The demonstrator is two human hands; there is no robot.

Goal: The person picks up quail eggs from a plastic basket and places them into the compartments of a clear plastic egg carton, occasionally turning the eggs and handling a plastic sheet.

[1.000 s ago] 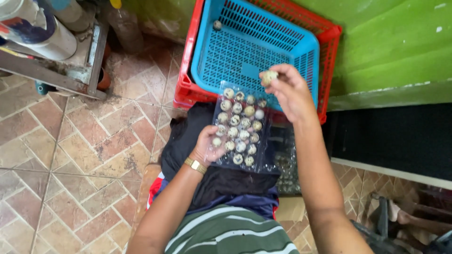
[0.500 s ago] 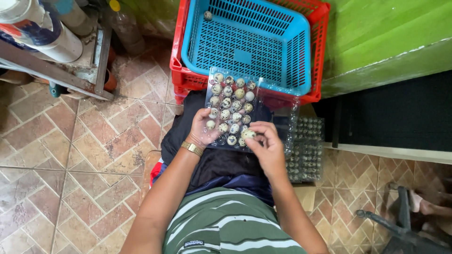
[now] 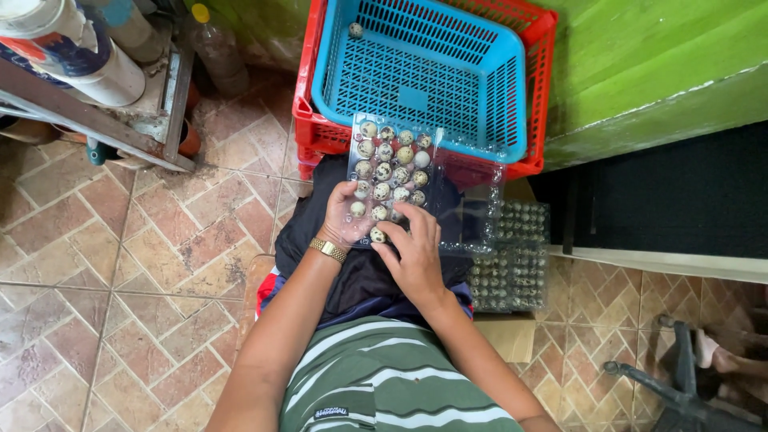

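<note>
Head view: at the centre of the frame a clear plastic egg tray is gripped at its lower left corner by the left hand, the fingers curled under its edge and the thumb laid on top; a gold wristband is worn on that wrist. The right hand is laid over the tray's lower edge, and a small speckled egg is pinched between its fingertips just over a near cup of the tray. The tray's cups are mostly filled with small speckled eggs, and its open clear lid is spread to the right. The tray is held above a lap covered in dark cloth, with a green striped shirt at the bottom centre. Right of the hands, a stack of filled egg trays is seen on a cardboard box, partly hidden behind the lid. Above the tray, a blue perforated basket is nested in a red crate, a single egg lying at the basket's far edge. A green wall fills the upper right. In the upper left, a white cylindrical container with a red and blue label is seen on a metal frame, a plastic bottle with a yellow cap beside it. Brown floor tiles fill the left.
</note>
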